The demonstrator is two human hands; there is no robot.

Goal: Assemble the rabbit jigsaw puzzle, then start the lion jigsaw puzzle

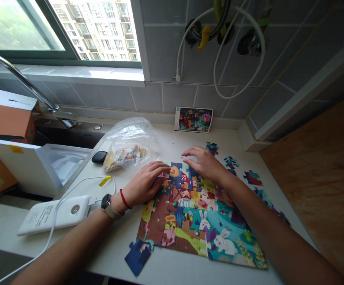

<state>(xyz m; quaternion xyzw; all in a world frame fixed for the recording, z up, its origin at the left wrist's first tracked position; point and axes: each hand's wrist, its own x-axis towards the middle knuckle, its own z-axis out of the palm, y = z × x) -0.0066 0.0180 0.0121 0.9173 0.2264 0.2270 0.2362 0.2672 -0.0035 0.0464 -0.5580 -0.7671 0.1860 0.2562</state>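
A colourful jigsaw puzzle [186, 221] with farm animals lies partly joined on the white counter. My left hand [148, 180], with a red string and a watch on its wrist, rests over the puzzle's upper left edge, fingers stretched out and apart from the thumb. Over the top edge hovers my right hand [203, 160], its fingers and thumb apart and nothing between them. A loose dark blue puzzle piece [137, 256] touches the lower left corner. Other loose pieces, among them one with a red shape [252, 177], lie along the right side. My right forearm hides part of the puzzle.
A clear plastic bag [133, 146] holding more pieces lies behind my left hand, beside a black object [99, 157]. A picture card [193, 119] leans on the wall. At left are a white power bank [56, 215] with a cable, a sink [67, 134] and boxes [4, 116].
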